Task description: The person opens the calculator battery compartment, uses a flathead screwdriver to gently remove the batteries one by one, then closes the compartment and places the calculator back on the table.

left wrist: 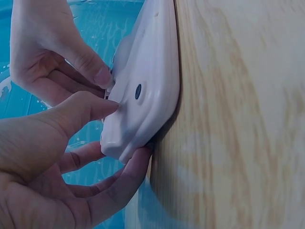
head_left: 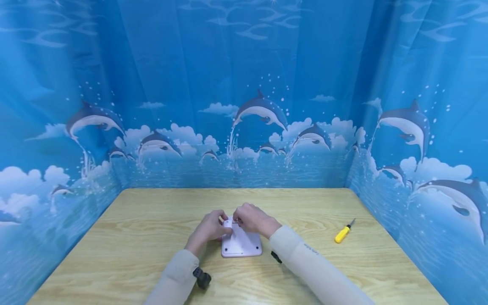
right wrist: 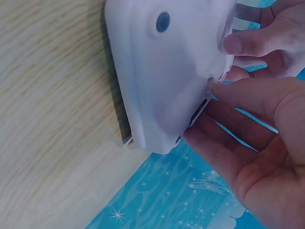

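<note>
A white flat device (head_left: 242,245) with rounded corners and dark round feet lies on the table, its footed side up; its kind is not shown. My left hand (head_left: 209,226) grips its far left corner, thumb on top and fingers round the edge, as the left wrist view shows. At the far edge, my right hand (head_left: 252,218) pinches the device with its thumb by a small dark slot (right wrist: 198,113) and its fingers curled beyond the rim. Both thumbs are close together. The side toward the table is hidden.
A screwdriver (head_left: 342,234) with a yellow handle lies on the wooden table (head_left: 152,237) to the right, tip pointing away. Blue curtains (head_left: 244,63) printed with dolphins stand behind the table and along both sides.
</note>
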A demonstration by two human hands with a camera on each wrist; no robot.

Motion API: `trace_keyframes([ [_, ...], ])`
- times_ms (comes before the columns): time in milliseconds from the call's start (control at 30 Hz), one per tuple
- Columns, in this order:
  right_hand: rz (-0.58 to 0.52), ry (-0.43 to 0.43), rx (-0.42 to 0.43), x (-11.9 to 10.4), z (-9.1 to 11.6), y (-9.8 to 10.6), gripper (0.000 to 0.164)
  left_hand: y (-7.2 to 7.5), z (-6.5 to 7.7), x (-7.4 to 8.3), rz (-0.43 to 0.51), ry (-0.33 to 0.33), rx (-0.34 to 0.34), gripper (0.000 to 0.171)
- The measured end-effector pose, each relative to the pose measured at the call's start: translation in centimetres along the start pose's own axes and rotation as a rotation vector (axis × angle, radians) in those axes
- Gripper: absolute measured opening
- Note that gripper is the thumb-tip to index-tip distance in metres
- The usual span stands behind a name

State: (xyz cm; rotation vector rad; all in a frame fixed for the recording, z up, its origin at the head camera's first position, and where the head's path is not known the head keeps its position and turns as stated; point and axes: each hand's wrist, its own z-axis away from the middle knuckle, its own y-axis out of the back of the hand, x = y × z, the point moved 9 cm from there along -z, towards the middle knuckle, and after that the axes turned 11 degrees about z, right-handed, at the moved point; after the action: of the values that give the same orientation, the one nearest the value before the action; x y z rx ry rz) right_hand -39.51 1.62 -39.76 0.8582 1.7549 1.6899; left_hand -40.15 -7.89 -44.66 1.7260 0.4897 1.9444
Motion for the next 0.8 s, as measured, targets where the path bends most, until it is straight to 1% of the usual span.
trace_keyframes([
  [133, 0.005, 0.005, 0.000, -0.11, -0.09, 0.18, 0.021, 0.06, 0.05, 0.13, 0.002, -0.003, -0.003, 0.033],
  [367, 0.014, 0.008, -0.003, -0.21, -0.08, 0.14, 0.021, 0.09, -0.01, -0.03, 0.012, 0.019, -0.003, 0.032],
  [800, 0.002, 0.015, -0.007, -0.29, -0.07, 0.40, 0.020, -0.04, 0.10, -0.05, 0.011, 0.005, -0.010, 0.032],
])
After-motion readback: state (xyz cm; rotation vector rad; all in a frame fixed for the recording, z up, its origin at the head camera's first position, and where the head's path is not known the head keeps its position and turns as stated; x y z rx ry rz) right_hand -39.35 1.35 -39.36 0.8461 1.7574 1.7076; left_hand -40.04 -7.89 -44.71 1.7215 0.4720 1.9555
